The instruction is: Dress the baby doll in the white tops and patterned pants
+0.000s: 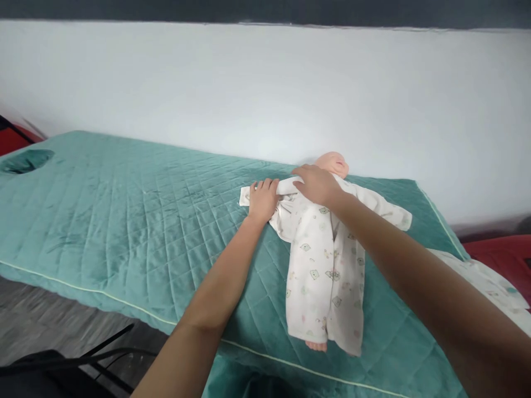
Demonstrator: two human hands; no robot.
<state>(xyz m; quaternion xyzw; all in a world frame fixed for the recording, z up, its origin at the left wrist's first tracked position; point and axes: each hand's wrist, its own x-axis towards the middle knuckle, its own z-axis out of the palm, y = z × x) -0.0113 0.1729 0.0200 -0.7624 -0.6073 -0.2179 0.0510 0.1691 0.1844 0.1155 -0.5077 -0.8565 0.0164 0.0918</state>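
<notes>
A baby doll (335, 163) lies on its back on a green quilted bed cover (174, 204), dressed in a white printed baby gown (311, 265) that falls open down the front. Its head is near the wall and its toes show below the hem. My left hand (264, 200) is closed over the stretched-out sleeve near its cuff, on the doll's left-hand side of the picture. At the shoulder end of that same sleeve, my right hand (317, 184) has thumb and fingers on the fabric, beside the doll's head. The doll's arm inside the sleeve is hidden.
A white wall (232, 94) runs behind the bed. More white printed cloth (489, 282) lies at the right, partly behind my forearm, near a red chair (501, 257). The bed cover has a hole (27, 161) at far left. Black rods (112, 340) stand below the front edge.
</notes>
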